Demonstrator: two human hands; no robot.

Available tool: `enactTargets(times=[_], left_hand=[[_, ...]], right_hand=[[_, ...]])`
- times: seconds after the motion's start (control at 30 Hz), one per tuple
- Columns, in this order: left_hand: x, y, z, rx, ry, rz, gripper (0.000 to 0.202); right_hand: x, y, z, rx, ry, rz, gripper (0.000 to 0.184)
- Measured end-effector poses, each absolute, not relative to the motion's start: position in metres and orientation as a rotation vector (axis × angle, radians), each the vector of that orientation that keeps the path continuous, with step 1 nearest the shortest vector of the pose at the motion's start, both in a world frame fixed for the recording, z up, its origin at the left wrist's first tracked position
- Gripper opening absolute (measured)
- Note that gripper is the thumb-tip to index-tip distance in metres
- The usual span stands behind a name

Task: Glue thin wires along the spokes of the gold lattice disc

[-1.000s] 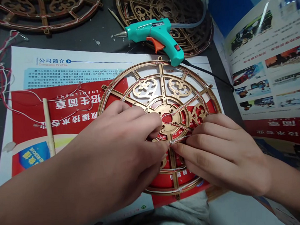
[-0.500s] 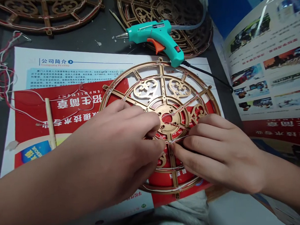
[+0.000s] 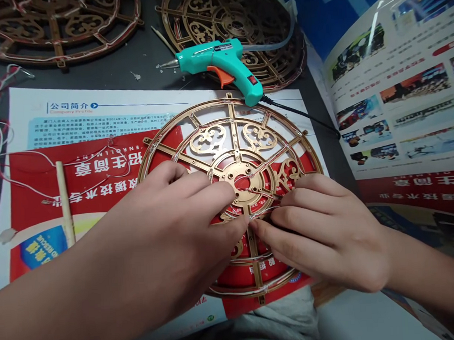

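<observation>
The left hand (image 3: pixel 168 212) and right hand (image 3: pixel 327 231) pinch a thin wire (image 3: pixel 262 211) close together over a gold filigree wheel (image 3: pixel 208 140), their grip unchanged from a moment earlier; a glue gun (image 3: pixel 218 60) lies just beyond.

Soft, even indoor light across the bench here, likely from overhead, though the source is out of frame. There's a bright white streak of glare on the glossy brochure (image 3: pixel 375 33), top right! Shadows stay gentle, deepening under the right hand (image 3: pixel 327 231) and the left hand (image 3: pixel 169 217). The gilt wheel (image 3: pixel 210 140) glints along its metal and looks fairly sharp, while the wide lens stretches everything toward the frame's edges, with the corners going a touch soft.
</observation>
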State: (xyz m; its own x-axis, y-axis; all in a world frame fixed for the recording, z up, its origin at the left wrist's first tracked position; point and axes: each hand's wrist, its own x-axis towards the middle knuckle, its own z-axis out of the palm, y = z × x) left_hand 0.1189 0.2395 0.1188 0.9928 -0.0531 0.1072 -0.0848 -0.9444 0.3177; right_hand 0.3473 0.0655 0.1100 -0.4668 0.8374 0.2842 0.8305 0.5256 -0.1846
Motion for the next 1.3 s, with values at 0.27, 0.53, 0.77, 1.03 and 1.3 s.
enactTargets(times=[0.27, 0.53, 0.77, 1.03, 1.3], left_hand=[[0.118, 0.233, 0.121, 2.95, -0.141, 0.095, 0.006], [0.117, 0.227, 0.121, 3.021, -0.114, 0.11, 0.008], [0.121, 0.227, 0.122, 2.959, -0.058, 0.191, 0.013], [0.12, 0.228, 0.124, 2.915, -0.053, 0.208, 0.021], [0.116, 0.229, 0.121, 2.953, -0.086, 0.222, 0.024]], right_hand=[[0.352, 0.064, 0.115, -1.422, -2.381, 0.055, 0.026], [0.364, 0.056, 0.128, -1.948, -1.92, -0.107, 0.014], [0.387, 0.063, 0.135, -2.501, -1.302, 0.306, 0.044], [0.385, 0.071, 0.128, -2.594, -1.255, 0.487, 0.059], [0.38, 0.068, 0.116, -2.578, -1.183, 0.405, 0.063]])
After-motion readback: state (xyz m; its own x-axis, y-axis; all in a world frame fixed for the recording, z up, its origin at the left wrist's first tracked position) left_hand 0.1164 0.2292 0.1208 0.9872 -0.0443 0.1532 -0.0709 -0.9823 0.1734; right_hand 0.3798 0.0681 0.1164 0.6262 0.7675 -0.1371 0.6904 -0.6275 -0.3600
